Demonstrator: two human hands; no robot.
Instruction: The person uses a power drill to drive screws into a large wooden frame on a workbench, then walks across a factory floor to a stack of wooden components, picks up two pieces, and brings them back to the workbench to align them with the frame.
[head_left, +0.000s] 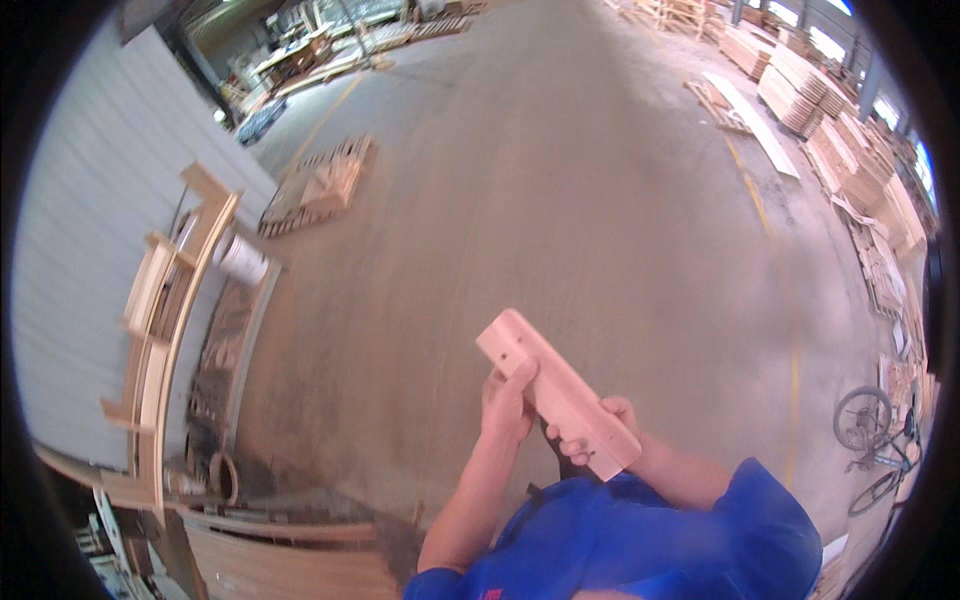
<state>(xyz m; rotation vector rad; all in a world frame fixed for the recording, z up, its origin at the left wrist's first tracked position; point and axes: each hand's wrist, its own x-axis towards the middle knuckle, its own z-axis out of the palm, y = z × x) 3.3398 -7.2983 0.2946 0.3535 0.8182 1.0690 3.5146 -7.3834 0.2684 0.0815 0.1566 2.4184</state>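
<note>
Held out before my blue shirt is a short wooden board [565,390] with rounded long edges and a few small dark holes near its ends. It slants from far left to near right. My left hand [508,400] grips its far part, with the thumb on the upper face and the other fingers hidden beneath. My right hand [622,415] is wrapped round the near end, fingertips showing along its left edge.
On the left, a wooden shelf frame [165,340] stands by a pale wall, near a white bucket [243,258]. A pallet [320,188] lies on the concrete floor ahead. Stacked timber [800,90] and a bicycle [880,440] line the right side.
</note>
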